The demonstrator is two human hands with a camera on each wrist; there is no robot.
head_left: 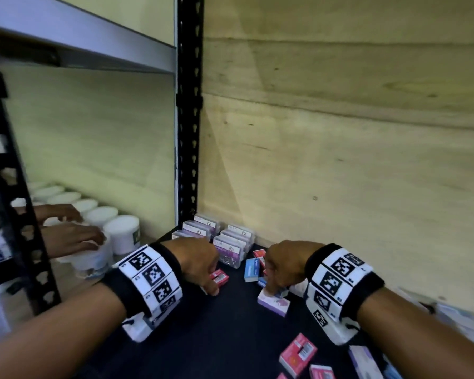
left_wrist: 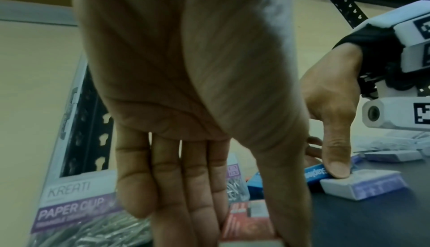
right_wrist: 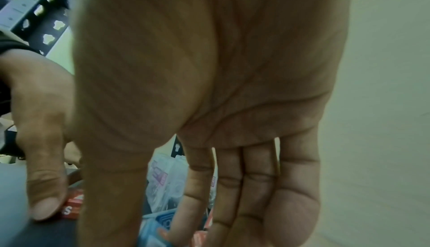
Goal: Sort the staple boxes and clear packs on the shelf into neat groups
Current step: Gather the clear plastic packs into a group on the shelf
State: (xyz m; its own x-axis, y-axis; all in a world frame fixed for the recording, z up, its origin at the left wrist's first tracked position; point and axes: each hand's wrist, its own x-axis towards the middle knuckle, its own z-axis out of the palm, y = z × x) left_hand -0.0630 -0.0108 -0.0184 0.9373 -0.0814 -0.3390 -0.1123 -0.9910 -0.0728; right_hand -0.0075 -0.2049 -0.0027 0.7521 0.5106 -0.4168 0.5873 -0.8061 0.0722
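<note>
My left hand [head_left: 212, 285] pinches a red staple box [left_wrist: 249, 223] between thumb and straight fingers, low on the dark shelf [head_left: 216, 337]. My right hand [head_left: 271, 288] grips a blue staple box [left_wrist: 316, 174], its thumb beside a white-and-purple box [head_left: 274, 302]. Another blue box [head_left: 251, 269] and a red box [head_left: 259, 254] lie just behind the right hand. Clear packs of paper clips [head_left: 219, 236] stand in rows in the back corner. Near the front edge lie more red boxes [head_left: 297, 354] and a purple box [head_left: 364, 362].
A black perforated upright [head_left: 188, 132] divides the bays, and a plywood wall [head_left: 340, 132] closes the back and right. White tubs [head_left: 121, 233] fill the left bay, where another pair of hands [head_left: 71, 236] rests on them. A grey shelf [head_left: 80, 36] runs overhead.
</note>
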